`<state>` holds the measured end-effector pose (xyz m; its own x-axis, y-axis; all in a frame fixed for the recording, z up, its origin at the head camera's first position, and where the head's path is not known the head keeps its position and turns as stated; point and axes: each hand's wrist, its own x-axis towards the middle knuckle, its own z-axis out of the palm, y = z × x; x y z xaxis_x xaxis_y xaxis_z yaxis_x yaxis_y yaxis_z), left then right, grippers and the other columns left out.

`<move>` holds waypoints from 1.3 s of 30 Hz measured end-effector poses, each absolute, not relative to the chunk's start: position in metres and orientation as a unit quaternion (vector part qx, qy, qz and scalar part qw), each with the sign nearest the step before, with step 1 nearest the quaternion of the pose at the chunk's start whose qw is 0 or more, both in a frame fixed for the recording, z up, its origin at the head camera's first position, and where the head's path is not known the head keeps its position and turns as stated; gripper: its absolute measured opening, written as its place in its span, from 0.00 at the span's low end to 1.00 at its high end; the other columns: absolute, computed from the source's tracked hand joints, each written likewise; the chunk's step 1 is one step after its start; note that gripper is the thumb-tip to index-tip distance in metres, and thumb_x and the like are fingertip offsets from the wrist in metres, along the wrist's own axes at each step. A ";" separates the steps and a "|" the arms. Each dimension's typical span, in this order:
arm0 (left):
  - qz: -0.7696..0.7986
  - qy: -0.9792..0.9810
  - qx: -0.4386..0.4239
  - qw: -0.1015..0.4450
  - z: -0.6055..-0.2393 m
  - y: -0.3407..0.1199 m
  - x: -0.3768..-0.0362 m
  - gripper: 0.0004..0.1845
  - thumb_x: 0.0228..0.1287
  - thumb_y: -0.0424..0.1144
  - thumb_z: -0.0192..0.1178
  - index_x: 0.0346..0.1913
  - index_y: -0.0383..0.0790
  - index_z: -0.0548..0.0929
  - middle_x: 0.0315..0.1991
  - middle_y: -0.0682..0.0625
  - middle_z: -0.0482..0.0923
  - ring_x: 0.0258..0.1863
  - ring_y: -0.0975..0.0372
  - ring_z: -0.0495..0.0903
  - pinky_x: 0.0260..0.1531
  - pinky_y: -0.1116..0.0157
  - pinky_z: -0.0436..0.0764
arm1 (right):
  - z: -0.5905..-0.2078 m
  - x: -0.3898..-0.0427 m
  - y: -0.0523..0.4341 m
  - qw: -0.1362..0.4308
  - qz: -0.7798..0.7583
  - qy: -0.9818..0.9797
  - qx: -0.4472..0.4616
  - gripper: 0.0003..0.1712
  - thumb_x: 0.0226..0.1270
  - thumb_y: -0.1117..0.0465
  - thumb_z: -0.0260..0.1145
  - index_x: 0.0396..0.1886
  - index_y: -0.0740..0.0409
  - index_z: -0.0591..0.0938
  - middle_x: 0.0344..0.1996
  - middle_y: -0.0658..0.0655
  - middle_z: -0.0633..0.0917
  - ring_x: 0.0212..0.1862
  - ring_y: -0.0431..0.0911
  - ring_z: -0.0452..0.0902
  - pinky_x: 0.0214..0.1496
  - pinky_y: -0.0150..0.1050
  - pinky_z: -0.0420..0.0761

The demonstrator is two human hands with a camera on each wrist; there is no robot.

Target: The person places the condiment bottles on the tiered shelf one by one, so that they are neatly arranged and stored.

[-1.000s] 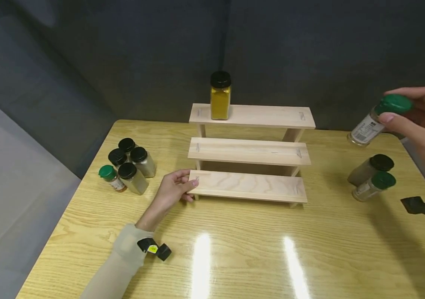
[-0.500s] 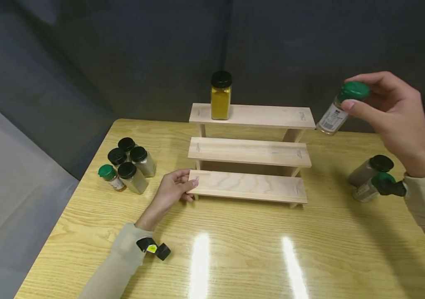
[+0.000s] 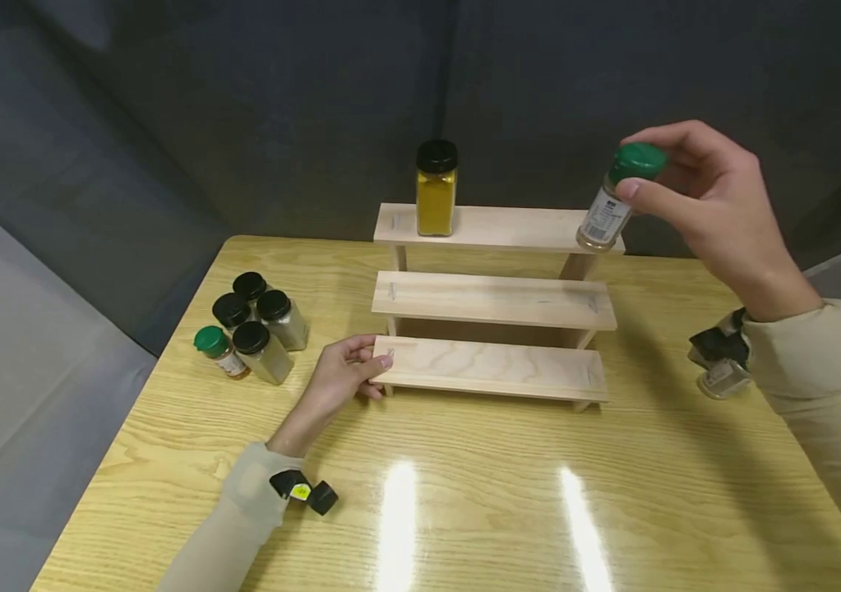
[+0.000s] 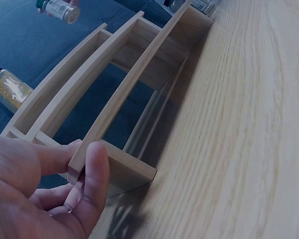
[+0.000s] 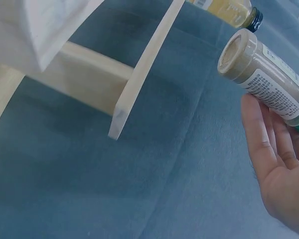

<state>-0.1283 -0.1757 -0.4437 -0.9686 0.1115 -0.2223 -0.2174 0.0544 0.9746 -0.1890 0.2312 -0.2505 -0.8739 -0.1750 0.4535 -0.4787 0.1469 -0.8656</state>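
My right hand (image 3: 723,210) pinches a green-capped spice jar (image 3: 605,215) near its cap, tilted, and the jar overlaps the right end of the top shelf in the head view. The right wrist view shows the jar's base and printed label (image 5: 273,92). A three-tier wooden rack (image 3: 494,300) stands mid-table. With thumb and fingers, my left hand (image 3: 346,367) grips the left end of its lowest shelf (image 4: 124,94). On the top shelf, toward the left, a black-capped jar of yellow spice (image 3: 436,193) stands upright.
Several black-capped jars (image 3: 263,353) and one green-capped jar (image 3: 222,352) cluster on the table (image 3: 302,493) left of the rack. To the right, another jar (image 3: 723,378) stands partly hidden by the right wrist camera. A dark curtain (image 3: 302,123) hangs behind.
My right hand has carried the green-capped jar leftward from the table's right side to the top shelf's right end. The left hand and the rack have stayed still.
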 end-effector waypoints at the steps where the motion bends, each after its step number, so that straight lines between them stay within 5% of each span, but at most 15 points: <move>1: 0.686 0.717 -0.036 0.120 -0.444 -0.176 -0.129 0.32 0.78 0.26 0.66 0.77 0.19 0.67 0.42 0.43 0.75 0.24 0.64 0.84 0.25 0.70 0.90 | -0.250 -0.190 0.228 0.124 0.614 -0.748 0.220 0.23 0.71 0.74 0.74 0.65 0.64 0.86 0.54 0.59 0.88 0.48 0.46 0.87 0.50 0.28 0.86; 20: 0.695 0.709 -0.033 0.119 -0.442 -0.177 -0.126 0.31 0.78 0.24 0.65 0.76 0.17 0.67 0.43 0.41 0.75 0.23 0.64 0.83 0.25 0.70 0.90 | -0.242 -0.219 0.176 0.120 0.538 -0.799 0.240 0.22 0.75 0.63 0.75 0.66 0.53 0.86 0.56 0.55 0.86 0.53 0.49 0.83 0.52 0.31 0.87; 39: 0.689 0.713 -0.036 0.125 -0.441 -0.176 -0.123 0.31 0.78 0.26 0.66 0.77 0.18 0.67 0.43 0.41 0.75 0.23 0.63 0.83 0.26 0.70 0.90 | -0.257 -0.239 0.144 0.089 0.534 -0.809 0.229 0.18 0.73 0.61 0.77 0.60 0.51 0.87 0.50 0.51 0.86 0.48 0.48 0.82 0.50 0.33 0.83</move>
